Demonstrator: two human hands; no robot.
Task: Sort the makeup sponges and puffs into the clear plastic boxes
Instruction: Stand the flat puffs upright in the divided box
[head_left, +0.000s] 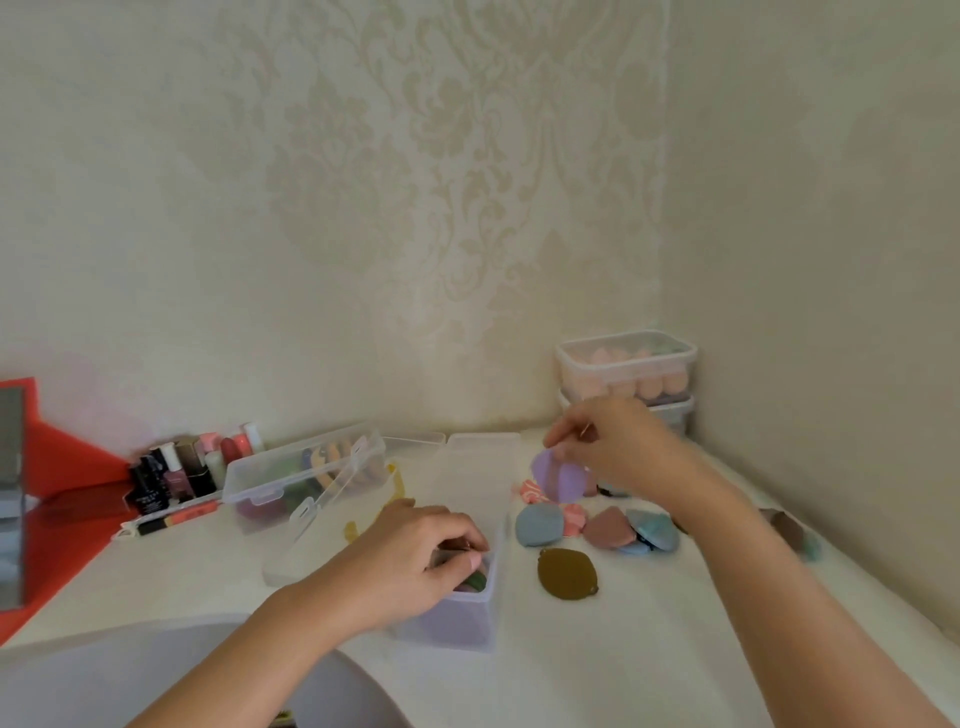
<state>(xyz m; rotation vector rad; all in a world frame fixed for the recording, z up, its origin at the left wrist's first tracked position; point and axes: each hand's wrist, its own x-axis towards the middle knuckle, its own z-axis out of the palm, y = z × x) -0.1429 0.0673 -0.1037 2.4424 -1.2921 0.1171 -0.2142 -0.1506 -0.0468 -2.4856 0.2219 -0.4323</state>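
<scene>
Lilac puff: held up off the table, pinched at its top edge by the right hand, above the loose pile.
Right hand: fingers closed on the lilac puff's rim, in front of the stacked boxes in the corner.
Left hand: curled down into the near clear box, fingertips closed on a dark green puff lying inside it.
Near clear box: open, at the middle of the table; purple shows through its front wall.
Loose puffs: a grey-blue puff, a mauve puff, a teal puff and pink patterned pieces touch one another just right of the box; an olive-brown puff lies apart, nearer the front.
Left box: clear, lid tilted open, coloured puffs inside, beside the near box.
Stacked boxes: two lidded ones against the corner walls; the top one holds peach sponges.
Open room: bare table in front of the olive-brown puff and along the right edge.
Table: white, its back and right edges meeting the walls.
Clutter: cosmetic bottles stand at back left beside a red stand.
Room: cream damask wallpaper.
</scene>
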